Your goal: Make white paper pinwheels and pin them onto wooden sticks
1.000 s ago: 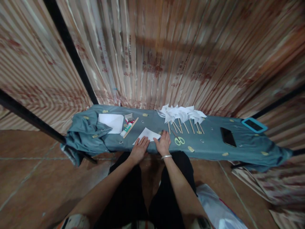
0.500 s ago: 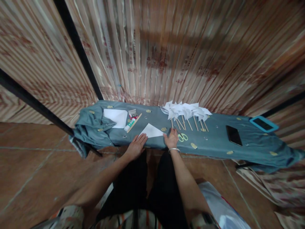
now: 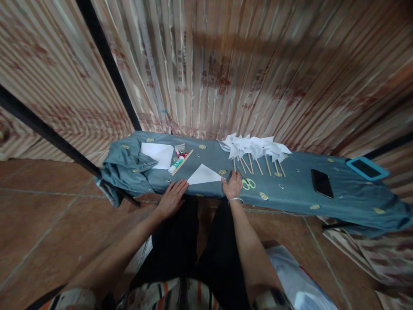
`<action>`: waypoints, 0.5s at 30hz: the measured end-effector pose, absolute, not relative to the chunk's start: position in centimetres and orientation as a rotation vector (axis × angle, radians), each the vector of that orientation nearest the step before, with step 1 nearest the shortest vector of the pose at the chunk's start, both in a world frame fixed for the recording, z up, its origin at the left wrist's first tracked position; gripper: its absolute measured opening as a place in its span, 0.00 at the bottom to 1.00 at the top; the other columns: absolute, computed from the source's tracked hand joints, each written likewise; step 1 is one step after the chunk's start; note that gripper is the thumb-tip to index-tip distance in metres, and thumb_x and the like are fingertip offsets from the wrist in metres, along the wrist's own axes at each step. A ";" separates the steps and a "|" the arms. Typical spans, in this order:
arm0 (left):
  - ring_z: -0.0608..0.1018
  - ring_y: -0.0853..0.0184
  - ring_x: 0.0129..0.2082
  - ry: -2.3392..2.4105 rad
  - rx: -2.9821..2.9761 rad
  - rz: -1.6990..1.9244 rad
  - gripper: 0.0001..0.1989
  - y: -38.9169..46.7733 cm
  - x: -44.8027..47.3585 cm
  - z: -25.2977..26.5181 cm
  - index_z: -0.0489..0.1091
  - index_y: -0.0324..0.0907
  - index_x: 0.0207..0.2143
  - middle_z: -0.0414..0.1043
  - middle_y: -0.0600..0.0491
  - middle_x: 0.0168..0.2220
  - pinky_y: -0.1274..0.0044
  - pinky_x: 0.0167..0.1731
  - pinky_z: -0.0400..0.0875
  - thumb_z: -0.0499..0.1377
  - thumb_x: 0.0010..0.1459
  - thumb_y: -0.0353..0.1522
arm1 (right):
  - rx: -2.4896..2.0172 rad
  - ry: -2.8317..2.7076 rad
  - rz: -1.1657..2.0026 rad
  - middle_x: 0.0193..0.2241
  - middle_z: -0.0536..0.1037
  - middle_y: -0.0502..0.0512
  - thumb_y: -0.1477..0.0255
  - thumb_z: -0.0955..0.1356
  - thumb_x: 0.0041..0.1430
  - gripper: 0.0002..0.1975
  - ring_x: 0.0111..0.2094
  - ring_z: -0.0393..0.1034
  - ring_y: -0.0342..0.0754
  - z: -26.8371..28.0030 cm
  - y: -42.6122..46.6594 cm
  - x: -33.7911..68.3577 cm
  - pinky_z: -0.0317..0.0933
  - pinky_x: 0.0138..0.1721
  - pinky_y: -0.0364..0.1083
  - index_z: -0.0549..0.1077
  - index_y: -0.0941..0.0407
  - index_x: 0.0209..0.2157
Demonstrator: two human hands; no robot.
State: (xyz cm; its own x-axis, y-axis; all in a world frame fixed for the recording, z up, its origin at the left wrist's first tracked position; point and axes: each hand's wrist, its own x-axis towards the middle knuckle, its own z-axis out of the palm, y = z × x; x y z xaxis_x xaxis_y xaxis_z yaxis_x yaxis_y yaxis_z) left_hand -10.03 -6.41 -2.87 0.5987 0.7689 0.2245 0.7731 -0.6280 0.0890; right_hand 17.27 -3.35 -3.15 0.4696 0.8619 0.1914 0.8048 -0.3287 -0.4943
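A white sheet of paper folded into a triangle (image 3: 204, 175) lies flat near the front edge of the cloth-covered table. My left hand (image 3: 173, 198) rests with its fingers stretched out flat, fingertips by the paper's left corner. At the right corner, my right hand (image 3: 232, 186) lies open, its thumb touching or very near the paper. Green-handled scissors (image 3: 248, 184) are just right of that hand, their blades partly hidden by it. Behind them is a row of white paper pinwheels (image 3: 254, 147) on wooden sticks.
On the left are a stack of white paper (image 3: 157, 153), a glue stick (image 3: 176, 165), wooden sticks (image 3: 183, 162) and a small box of pins (image 3: 180, 150). A black phone (image 3: 322, 183) and a blue-framed tablet (image 3: 367, 168) lie right. Dark poles (image 3: 108, 60) stand at the left.
My left hand has slid left, off the paper's surface to beside its left corner. The right hand stays by the right corner. The view has shifted slightly.
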 end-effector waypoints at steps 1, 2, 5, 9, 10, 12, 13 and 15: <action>0.56 0.59 0.66 -1.350 -2.796 -0.382 0.31 -6.4 -10.1 -2.9 0.53 0.36 0.64 0.55 0.42 0.65 0.61 0.64 0.51 0.51 0.56 0.26 | -2.190 -1.382 0.142 0.62 0.59 0.73 0.65 0.64 0.57 0.33 0.62 0.53 0.63 -3.2 -3.3 17.3 0.50 0.58 0.58 0.58 0.66 0.61; 0.56 0.58 0.66 -1.348 -2.803 -0.385 0.31 -6.5 -10.2 -3.0 0.53 0.36 0.64 0.55 0.42 0.65 0.61 0.63 0.51 0.52 0.56 0.26 | -2.189 -1.384 0.142 0.62 0.59 0.74 0.65 0.64 0.57 0.33 0.62 0.53 0.63 -3.2 -3.3 17.3 0.50 0.59 0.58 0.58 0.66 0.61; 0.56 0.57 0.66 -1.351 -2.816 -0.413 0.31 -6.5 -10.7 -3.2 0.53 0.36 0.63 0.55 0.42 0.66 0.60 0.63 0.52 0.52 0.56 0.25 | -2.185 -1.388 0.145 0.62 0.59 0.74 0.64 0.64 0.57 0.32 0.62 0.52 0.64 -3.2 -3.3 17.4 0.50 0.58 0.59 0.59 0.66 0.60; 0.57 0.56 0.66 -1.369 -2.816 -0.510 0.30 -6.8 -11.7 -3.7 0.52 0.36 0.63 0.54 0.39 0.65 0.59 0.63 0.54 0.52 0.58 0.27 | -2.189 -1.382 0.149 0.61 0.59 0.74 0.65 0.63 0.57 0.32 0.62 0.52 0.64 -3.2 -3.4 17.2 0.49 0.58 0.59 0.59 0.66 0.60; 0.57 0.55 0.66 -1.374 -2.815 -0.547 0.30 -6.9 -11.9 -3.7 0.52 0.36 0.63 0.55 0.38 0.65 0.58 0.62 0.55 0.51 0.59 0.28 | -2.189 -1.381 0.149 0.61 0.59 0.74 0.65 0.63 0.58 0.32 0.62 0.52 0.64 -3.2 -3.4 17.2 0.49 0.58 0.59 0.59 0.66 0.60; 0.57 0.55 0.66 -1.393 -2.802 -0.625 0.29 -7.3 -11.9 -3.5 0.50 0.36 0.64 0.55 0.37 0.65 0.58 0.61 0.56 0.51 0.60 0.29 | -2.184 -1.379 0.147 0.61 0.59 0.73 0.66 0.63 0.58 0.32 0.62 0.52 0.63 -3.2 -3.5 17.2 0.49 0.59 0.59 0.59 0.66 0.60; 0.57 0.54 0.66 -1.405 -2.787 -0.665 0.29 -7.5 -11.7 -3.2 0.49 0.36 0.64 0.54 0.36 0.64 0.58 0.61 0.56 0.51 0.61 0.30 | -2.181 -1.378 0.146 0.62 0.59 0.73 0.66 0.63 0.58 0.31 0.62 0.52 0.63 -3.1 -3.5 17.1 0.49 0.59 0.59 0.59 0.66 0.60; 0.53 0.54 0.67 -1.416 -2.763 -0.711 0.31 -7.9 -10.7 -2.5 0.46 0.35 0.65 0.52 0.36 0.66 0.57 0.62 0.54 0.51 0.61 0.30 | -2.176 -1.376 0.146 0.62 0.58 0.73 0.66 0.63 0.57 0.31 0.62 0.52 0.63 -3.0 -3.6 17.1 0.49 0.58 0.59 0.59 0.66 0.60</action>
State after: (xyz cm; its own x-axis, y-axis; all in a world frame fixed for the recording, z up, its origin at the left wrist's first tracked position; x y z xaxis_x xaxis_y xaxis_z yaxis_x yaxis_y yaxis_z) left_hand -10.65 -7.89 -2.51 0.5051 0.7808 0.3678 0.7614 -0.6038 0.2361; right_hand 17.12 -3.56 -3.01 0.4686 0.8613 0.1967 0.8011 -0.3203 -0.5056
